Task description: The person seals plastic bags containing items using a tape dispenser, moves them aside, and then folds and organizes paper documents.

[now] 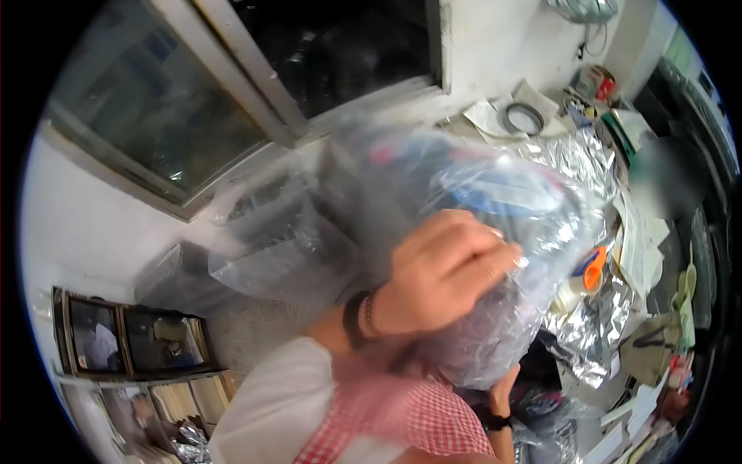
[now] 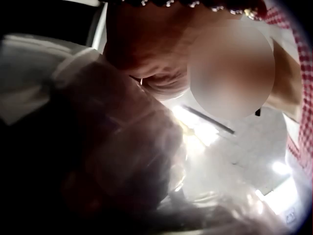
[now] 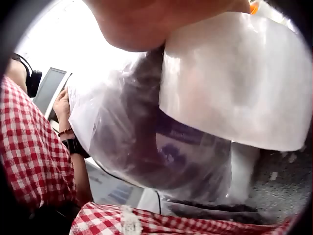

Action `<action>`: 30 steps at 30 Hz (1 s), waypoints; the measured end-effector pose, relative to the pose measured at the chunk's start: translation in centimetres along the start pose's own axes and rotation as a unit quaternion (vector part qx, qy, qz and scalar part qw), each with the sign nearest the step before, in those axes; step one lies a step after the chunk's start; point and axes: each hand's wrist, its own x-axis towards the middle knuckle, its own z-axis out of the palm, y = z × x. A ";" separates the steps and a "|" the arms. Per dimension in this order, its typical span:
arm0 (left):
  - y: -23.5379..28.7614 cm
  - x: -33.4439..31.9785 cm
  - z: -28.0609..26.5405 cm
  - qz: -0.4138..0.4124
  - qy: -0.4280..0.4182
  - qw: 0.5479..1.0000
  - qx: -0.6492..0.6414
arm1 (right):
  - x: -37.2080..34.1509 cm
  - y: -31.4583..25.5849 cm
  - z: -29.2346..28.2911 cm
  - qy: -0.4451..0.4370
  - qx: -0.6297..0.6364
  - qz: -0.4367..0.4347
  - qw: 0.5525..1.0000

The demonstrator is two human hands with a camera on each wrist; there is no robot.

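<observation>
A big clear plastic bag with dark, blue and pink contents bulges before my chest. My left hand pinches the plastic on its upper side, with fingers curled. At the bag's lower edge is my right hand, its fingers hidden behind the bag. In the right wrist view, the right hand overlaps the bag, with a glossy whitish curved piece close beside it. Dark, blurred plastic fills much of the left wrist view, below the left hand.
Crumpled silver foil covers part of the worktop, with an orange-handled tape dispenser by the bag. A black ring lies on paper at the back. Another clear bag stands left, below a window; shelves are lower left.
</observation>
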 end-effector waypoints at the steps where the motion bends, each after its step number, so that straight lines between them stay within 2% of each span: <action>1: 0.5 1.7 -1.1 0.061 0.007 0.998 -0.003 | 0.9 -0.9 1.4 -0.022 0.021 -0.030 0.999; 5: 0.3 6.8 -5.1 0.214 0.013 0.976 -0.028 | 4.9 -4.7 7.1 -0.121 0.083 -0.091 0.985; 9: -4.9 11.6 -6.2 0.307 0.013 0.947 -0.096 | 10.3 -9.9 14.6 -0.197 0.121 -0.116 0.966; 11: -8.6 15.0 -7.4 0.364 -0.021 0.929 -0.062 | 14.2 -14.5 19.9 -0.220 0.145 -0.142 0.954; 13: -12.3 18.7 -10.0 0.403 -0.097 0.909 0.047 | 19.3 -21.6 25.7 -0.229 0.171 -0.181 0.941; 15: -17.0 21.9 -13.6 0.331 -0.118 0.913 0.208 | 25.2 -31.7 30.8 -0.218 0.198 -0.234 0.927; 16: -19.1 21.2 -15.6 0.285 -0.084 0.932 0.207 | 28.1 -37.7 33.1 -0.204 0.214 -0.260 0.919; 17: -21.1 19.8 -18.2 0.240 -0.047 0.948 0.206 | 30.8 -43.6 35.2 -0.187 0.230 -0.286 0.911; 19: -24.5 14.1 -23.9 0.154 -0.103 0.945 0.271 | 35.2 -54.4 38.5 -0.143 0.259 -0.337 0.894; 20: -25.5 9.9 -26.6 0.034 -0.175 0.947 0.269 | 36.6 -57.7 39.9 -0.131 0.269 -0.373 0.878; 21: -26.3 5.2 -29.4 -0.091 -0.240 0.932 0.257 | 37.7 -58.7 41.0 -0.117 0.251 -0.456 0.846; 22: -27.3 -0.1 -32.1 -0.193 -0.258 0.911 0.257 | 35.8 -57.9 41.8 -0.179 0.284 -0.438 0.834; 23: -27.9 -5.9 -34.9 -0.294 -0.275 0.881 0.251 | 31.0 -55.3 41.0 -0.220 0.265 -0.449 0.824; 24: -27.7 -11.9 -37.7 -0.348 -0.268 0.855 0.274 | 32.0 -52.1 41.5 -0.192 0.179 -0.494 0.829; 25: -27.4 -17.3 -40.6 -0.392 -0.269 0.827 0.299 | 31.0 -48.1 41.0 -0.196 0.117 -0.496 0.838; 26: -26.6 -22.3 -42.9 -0.452 -0.243 0.804 0.300 | 30.0 -43.9 40.3 -0.222 0.100 -0.456 0.856; 27: -25.0 -26.1 -43.7 -0.505 -0.222 0.781 0.293 | 28.3 -39.5 39.4 -0.247 0.134 -0.386 0.879; 28: -22.9 -27.7 -43.3 -0.545 -0.203 0.777 0.240 | 29.2 -34.6 38.8 -0.248 0.093 -0.321 0.910; 29: -21.4 -29.3 -42.2 -0.577 -0.246 0.731 0.268 | 30.7 -28.7 37.9 -0.233 0.048 -0.393 0.888; 30: -20.1 -30.2 -40.5 -0.641 -0.180 0.722 0.188 | 30.0 -24.4 36.1 -0.149 -0.123 -0.440 0.877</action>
